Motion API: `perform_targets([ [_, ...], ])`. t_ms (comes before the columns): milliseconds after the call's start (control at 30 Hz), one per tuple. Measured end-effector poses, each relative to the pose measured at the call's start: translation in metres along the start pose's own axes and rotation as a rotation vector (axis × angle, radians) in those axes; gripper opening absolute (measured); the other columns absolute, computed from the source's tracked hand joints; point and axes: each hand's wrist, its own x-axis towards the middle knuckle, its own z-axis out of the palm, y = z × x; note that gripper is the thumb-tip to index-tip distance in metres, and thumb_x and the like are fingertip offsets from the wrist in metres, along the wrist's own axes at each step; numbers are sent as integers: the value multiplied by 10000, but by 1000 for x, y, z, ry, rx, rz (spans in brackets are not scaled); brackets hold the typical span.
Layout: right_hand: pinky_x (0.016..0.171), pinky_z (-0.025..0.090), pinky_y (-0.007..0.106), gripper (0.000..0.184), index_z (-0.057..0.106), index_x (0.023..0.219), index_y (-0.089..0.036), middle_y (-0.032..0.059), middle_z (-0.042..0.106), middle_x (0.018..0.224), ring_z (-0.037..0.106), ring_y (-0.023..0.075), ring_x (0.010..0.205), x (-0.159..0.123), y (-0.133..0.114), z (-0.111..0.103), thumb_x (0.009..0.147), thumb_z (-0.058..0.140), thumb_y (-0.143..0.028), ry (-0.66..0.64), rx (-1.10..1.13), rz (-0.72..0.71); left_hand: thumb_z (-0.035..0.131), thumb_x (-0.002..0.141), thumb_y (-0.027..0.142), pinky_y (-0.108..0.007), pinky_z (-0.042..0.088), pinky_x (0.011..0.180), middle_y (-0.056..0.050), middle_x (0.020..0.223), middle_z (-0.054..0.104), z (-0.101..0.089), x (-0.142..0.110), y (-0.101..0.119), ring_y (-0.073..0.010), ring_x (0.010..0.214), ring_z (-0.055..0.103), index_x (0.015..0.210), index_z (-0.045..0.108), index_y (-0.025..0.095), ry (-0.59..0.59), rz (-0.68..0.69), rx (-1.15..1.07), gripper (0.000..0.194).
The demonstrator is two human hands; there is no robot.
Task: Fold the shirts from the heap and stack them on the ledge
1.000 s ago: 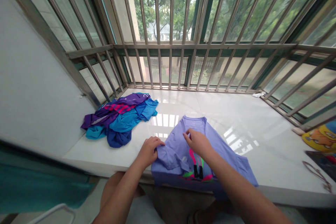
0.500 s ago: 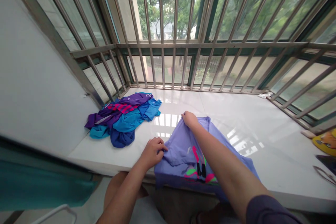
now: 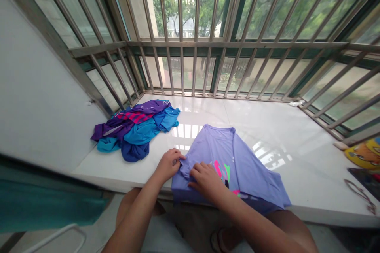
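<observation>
Both the left hand point(image 3: 169, 165), pinching the shirt point(image 3: 249, 170), and the right hand point(image 3: 208, 180), curled — grip I cannot tell — meet probably soft, light cloth, best held beside the collar point(image 3: 220, 129).

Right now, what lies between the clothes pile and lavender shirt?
The head view shows bare white sill, with reflections, between the clothes pile and lavender shirt; nearer the front edge, the left hand touches the shirt.

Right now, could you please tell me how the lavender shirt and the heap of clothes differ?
The lavender shirt lies mostly spread out, while the heap of clothes is bunched up. The shirt hangs over the sill's front edge; the heap sits wholly on top. Both rest on the white sill.
</observation>
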Motion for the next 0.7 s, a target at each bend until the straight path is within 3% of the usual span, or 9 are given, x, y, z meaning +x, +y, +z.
perform_targets([
  [100,843,466,349,97,718,1031,-226,67,730,1054,643,246,1001,0,2,13,1029,730,-323,70,60,51,570,816,6,-371,549,918,-59,979,693,1,0,-2,-226,989,663,853,809,235,-9,-11,34,332],
  [267,890,476,350,156,692,1048,-210,72,718,1038,642,231,992,0,11,10,1112,563,-269,251,230,151,583,856,46,-388,541,938,-63,986,699,2,0,-1,-231,999,658,854,798,227,2,-34,52,281],
  [367,929,496,379,126,679,1138,-199,91,717,1099,653,252,1036,-4,10,5,1095,589,-275,276,264,176,583,846,46,-383,539,931,-60,982,695,1,0,0,-230,999,660,856,800,226,8,-40,50,282],
  [500,991,495,432,478,647,1332,-237,111,705,1296,637,304,1162,-9,2,4,954,816,-474,192,208,-3,567,817,25,-383,532,933,-58,968,692,1,0,2,-231,996,659,840,803,226,18,-30,42,311],
  [533,979,491,434,483,654,1330,-249,105,707,1305,634,308,1161,-10,0,6,943,828,-482,169,160,-29,564,806,20,-386,531,939,-59,970,695,1,0,2,-233,998,658,833,804,226,18,-30,44,317],
  [700,871,449,382,40,708,1071,-251,53,740,1109,629,251,1005,-5,-7,21,1046,692,-277,149,-79,-83,573,818,51,-393,532,938,-57,946,706,-1,0,6,-239,975,659,801,791,230,32,-30,73,283],
])
